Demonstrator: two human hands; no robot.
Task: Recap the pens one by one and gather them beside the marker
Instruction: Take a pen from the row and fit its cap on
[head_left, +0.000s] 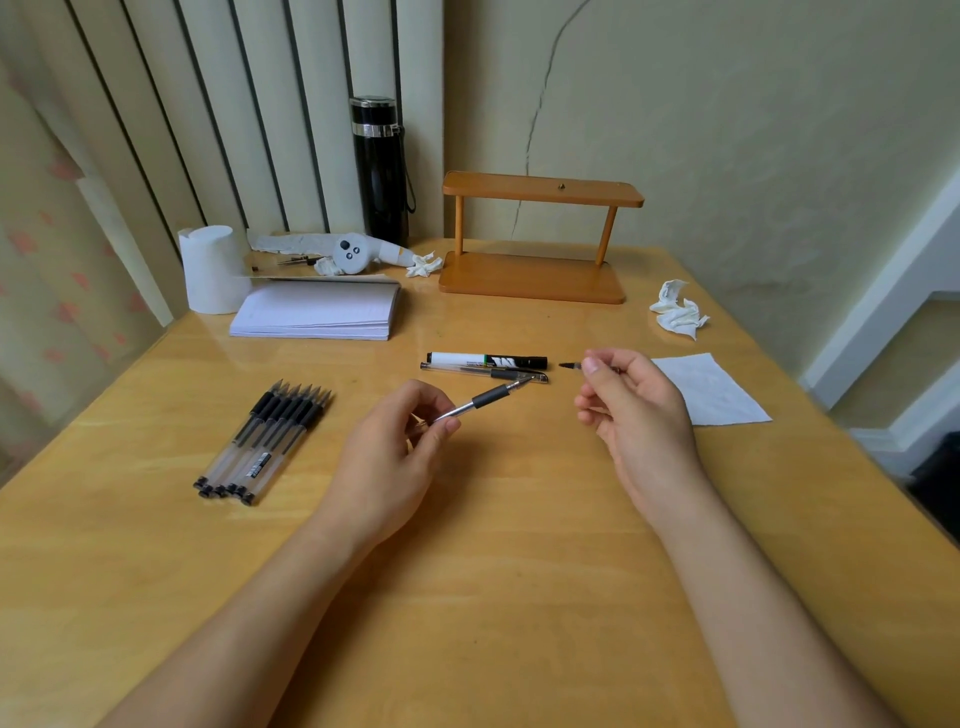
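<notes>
My left hand (400, 447) pinches an uncapped gel pen (483, 401) by its clear barrel, the tip aimed up and to the right. My right hand (631, 405) holds a dark pen cap (571, 366) between thumb and fingers, a short gap right of the pen tip. A black-and-white marker (485, 360) lies flat across the table's middle, with one capped clear pen (483, 372) directly in front of it. To the left, several uncapped clear pens (265, 439) lie side by side, tips pointing away from me.
The wooden table (467, 571) also carries a white notepad (317, 314), a paper roll (213, 270), a small wooden shelf (535, 239), a black flask (382, 171), a flat tissue (711, 389) and crumpled tissues (678, 309).
</notes>
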